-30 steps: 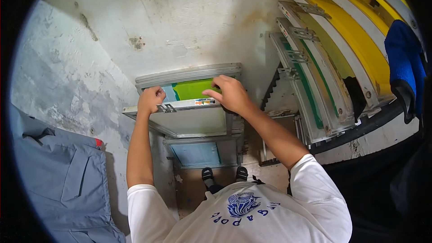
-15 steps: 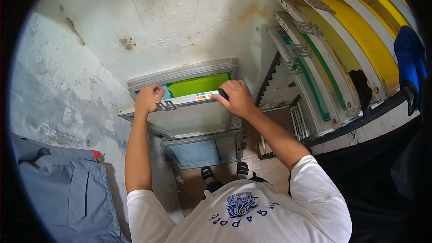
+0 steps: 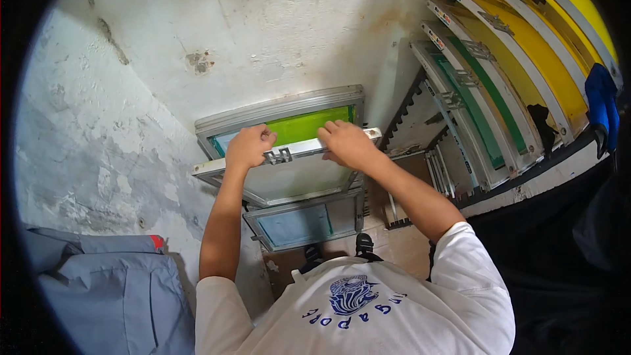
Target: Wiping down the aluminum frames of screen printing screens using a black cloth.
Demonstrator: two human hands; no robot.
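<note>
Both of my hands grip the top bar of a screen-printing frame (image 3: 299,181) with pale mesh. It leans toward me. My left hand (image 3: 248,148) is closed over the bar beside a small metal bracket (image 3: 277,155). Closer to the bar's right end, my right hand (image 3: 347,144) has its fingers over the top and its thumb on the near side. Behind it, a frame with bright green mesh (image 3: 302,127) leans against the wall. Below stands another frame with light blue mesh (image 3: 292,227), close to my feet.
At the right, a rack holds several upright frames with yellow and green mesh (image 3: 519,92). A blue cloth-like item (image 3: 601,102) hangs beside them. Grey fabric (image 3: 108,283) is at the lower left, along the worn wall (image 3: 98,138). A dark slotted rack (image 3: 453,161) stands beyond my right forearm.
My right hand has shifted left along the bar, uncovering its right end. My left hand keeps its place by the bracket. The whole view has shifted, so the surroundings sit farther right.
</note>
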